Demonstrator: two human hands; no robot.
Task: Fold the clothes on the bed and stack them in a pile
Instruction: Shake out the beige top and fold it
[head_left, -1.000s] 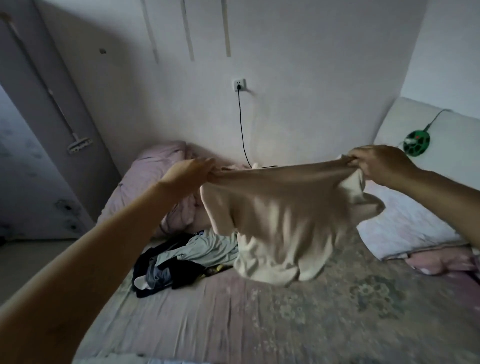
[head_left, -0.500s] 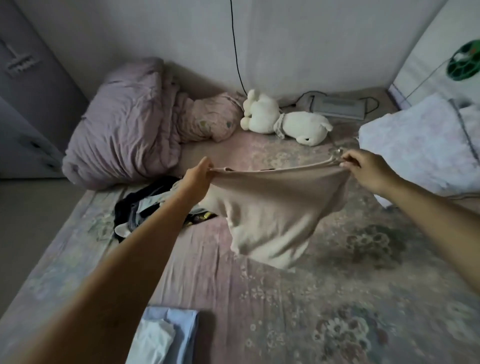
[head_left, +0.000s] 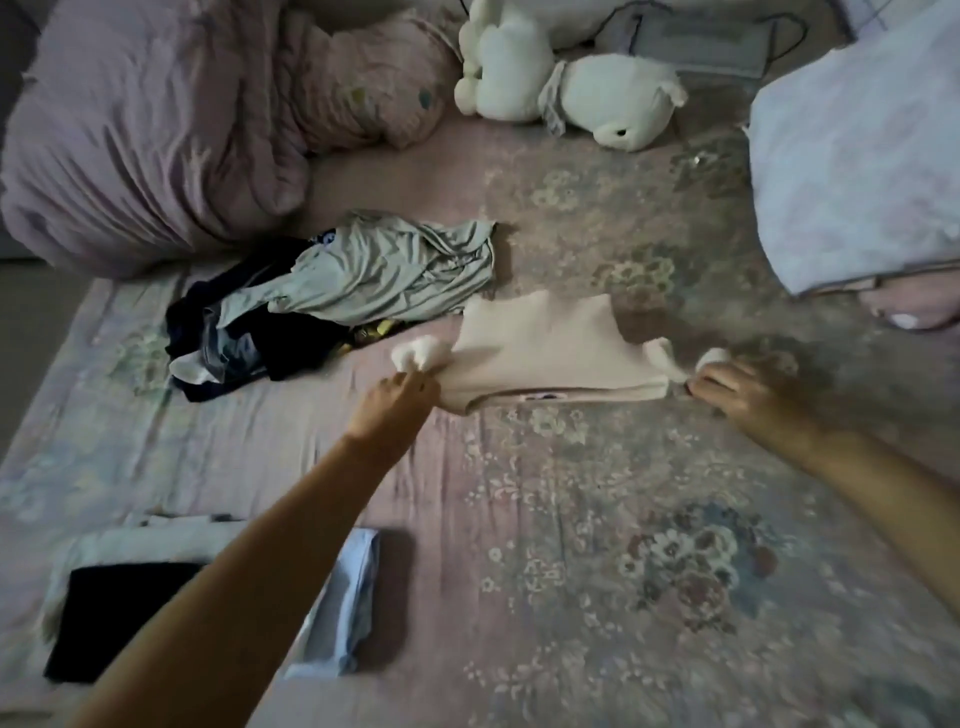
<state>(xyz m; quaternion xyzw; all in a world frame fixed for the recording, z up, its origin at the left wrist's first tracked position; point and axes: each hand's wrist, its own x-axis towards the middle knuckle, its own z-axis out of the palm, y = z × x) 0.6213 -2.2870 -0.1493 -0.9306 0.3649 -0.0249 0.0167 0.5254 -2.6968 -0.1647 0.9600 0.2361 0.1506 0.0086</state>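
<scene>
Motion blur softens both hands: left hand (head_left: 397, 410) and right hand (head_left: 737, 389) apparently pinch, fingers (head_left: 415, 376) together, the folded beige knit garment (head_left: 545, 348) mid-bed (head_left: 571, 519), its near edge doubled.

Dim light falls on a floral pink bedsheet (head_left: 597, 519), with bare floor (head_left: 31, 332) at the left edge.
</scene>
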